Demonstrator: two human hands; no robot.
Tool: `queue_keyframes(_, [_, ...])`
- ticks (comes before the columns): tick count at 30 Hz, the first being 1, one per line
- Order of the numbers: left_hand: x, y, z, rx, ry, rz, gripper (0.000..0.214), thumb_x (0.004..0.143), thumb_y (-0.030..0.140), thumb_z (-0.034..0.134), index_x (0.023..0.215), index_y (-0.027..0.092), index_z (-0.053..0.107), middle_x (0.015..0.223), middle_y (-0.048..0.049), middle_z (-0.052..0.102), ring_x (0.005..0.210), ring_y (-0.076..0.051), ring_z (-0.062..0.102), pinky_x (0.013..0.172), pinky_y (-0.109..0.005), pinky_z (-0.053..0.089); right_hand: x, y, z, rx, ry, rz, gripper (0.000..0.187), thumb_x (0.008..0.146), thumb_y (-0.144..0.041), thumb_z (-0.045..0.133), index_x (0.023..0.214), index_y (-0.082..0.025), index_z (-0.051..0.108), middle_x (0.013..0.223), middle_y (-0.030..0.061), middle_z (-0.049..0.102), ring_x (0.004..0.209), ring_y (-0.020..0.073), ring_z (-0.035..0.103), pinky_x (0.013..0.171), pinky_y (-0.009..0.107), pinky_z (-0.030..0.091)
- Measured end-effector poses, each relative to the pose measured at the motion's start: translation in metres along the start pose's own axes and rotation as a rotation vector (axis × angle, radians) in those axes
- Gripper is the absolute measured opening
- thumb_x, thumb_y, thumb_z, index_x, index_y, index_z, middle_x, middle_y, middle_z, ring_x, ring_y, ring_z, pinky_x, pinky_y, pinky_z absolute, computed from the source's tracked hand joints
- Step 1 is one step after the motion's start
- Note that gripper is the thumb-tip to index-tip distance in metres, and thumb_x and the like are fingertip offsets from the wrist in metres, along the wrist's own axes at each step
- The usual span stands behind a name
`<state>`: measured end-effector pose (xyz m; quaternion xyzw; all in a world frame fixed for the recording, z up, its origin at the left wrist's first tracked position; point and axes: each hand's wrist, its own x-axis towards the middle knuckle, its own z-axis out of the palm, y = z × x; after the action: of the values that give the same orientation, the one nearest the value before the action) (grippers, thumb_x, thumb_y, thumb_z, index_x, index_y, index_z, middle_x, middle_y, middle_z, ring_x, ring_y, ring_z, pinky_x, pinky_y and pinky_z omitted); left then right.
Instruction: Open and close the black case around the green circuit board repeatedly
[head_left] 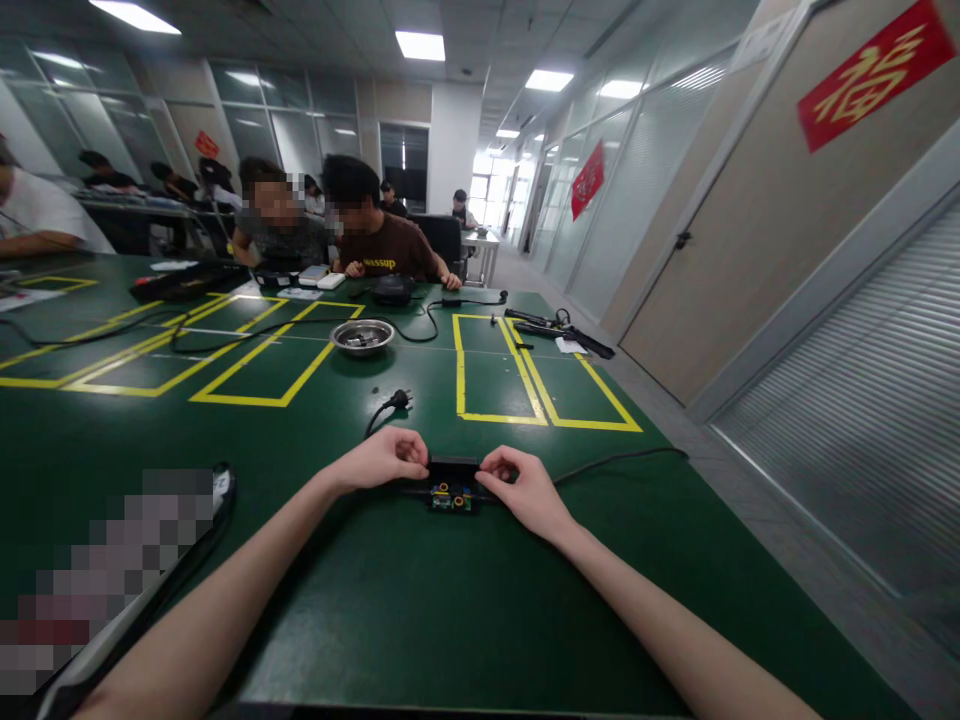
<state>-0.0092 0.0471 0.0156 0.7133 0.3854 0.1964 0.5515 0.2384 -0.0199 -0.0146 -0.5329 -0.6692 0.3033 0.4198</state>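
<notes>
A small black plastic case [453, 468] lies opened on the green table in front of me, its cover raised at the far side. In its near half sits a circuit board [452, 498] with copper-coloured ring coils. The fingers of my left hand [391, 457] are closed in a pinch at the left end of the raised cover. My right hand [517, 480] pinches the opposite end the same way. A black cable [622, 458] runs off to the right from behind my right hand. Beyond my left hand lies a plug [400, 399] on a black cord.
A metal bowl [362, 337] with small parts stands farther back. Yellow tape [501, 420] marks rectangles on the green table [360, 610]. Black tools or long parts [562, 332] lie at the far right. A blurred-out flat object [112, 580] is at my left. Two people [386, 240] sit opposite.
</notes>
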Motion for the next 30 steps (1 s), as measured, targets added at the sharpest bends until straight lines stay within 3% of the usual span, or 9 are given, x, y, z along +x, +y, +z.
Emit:
queue_keyframes(7, [-0.008,0.009,-0.007,0.015,-0.104,-0.024,0.025,0.067,0.030,0.079,0.078,0.014,0.064,0.073,0.0008,0.067,0.067,-0.012,0.058,0.063,-0.022,0.043,-0.008,-0.016,-0.007,-0.059,-0.063,-0.066,0.021,0.087,-0.036,0.066,0.077,-0.018,0.068,0.076,0.0025,0.069,0.073,0.0174,0.061,0.069,0.031,0.048])
queue_keyframes(13, [-0.011,0.012,-0.004,0.024,-0.191,0.011,0.020,0.070,0.029,0.077,0.076,0.014,0.066,0.076,-0.0004,0.068,0.069,-0.011,0.058,0.066,-0.022,0.044,-0.011,-0.017,-0.009,-0.086,-0.152,-0.143,0.017,0.085,-0.034,0.072,0.080,-0.018,0.067,0.079,0.0021,0.069,0.073,0.0172,0.063,0.069,0.031,0.050])
queue_keyframes(20, [-0.008,0.011,0.001,0.071,-0.166,0.020,0.027,0.075,0.038,0.075,0.083,0.015,0.064,0.079,-0.0003,0.068,0.071,-0.013,0.059,0.067,-0.023,0.045,-0.012,-0.014,-0.009,-0.214,-0.183,-0.190,0.018,0.086,-0.031,0.072,0.099,-0.019,0.069,0.089,0.0040,0.067,0.080,0.0182,0.060,0.073,0.034,0.050])
queue_keyframes(25, [-0.010,0.017,0.012,0.359,-0.111,0.098,0.039,0.080,0.050,0.070,0.097,0.016,0.068,0.084,-0.0017,0.063,0.074,-0.016,0.056,0.066,-0.025,0.042,-0.012,-0.019,-0.011,-0.304,-0.290,-0.155,0.019,0.089,-0.035,0.070,0.099,-0.019,0.072,0.107,0.0087,0.067,0.097,0.0234,0.060,0.086,0.040,0.049])
queue_keyframes(30, [-0.014,0.023,0.030,0.740,-0.050,0.200,0.045,0.076,0.063,0.073,0.089,0.020,0.067,0.089,-0.0027,0.060,0.078,-0.019,0.057,0.062,-0.026,0.035,-0.013,-0.021,-0.011,-0.286,-0.310,-0.162,0.019,0.086,-0.029,0.074,0.100,-0.019,0.068,0.101,0.0059,0.068,0.092,0.0211,0.062,0.081,0.036,0.050])
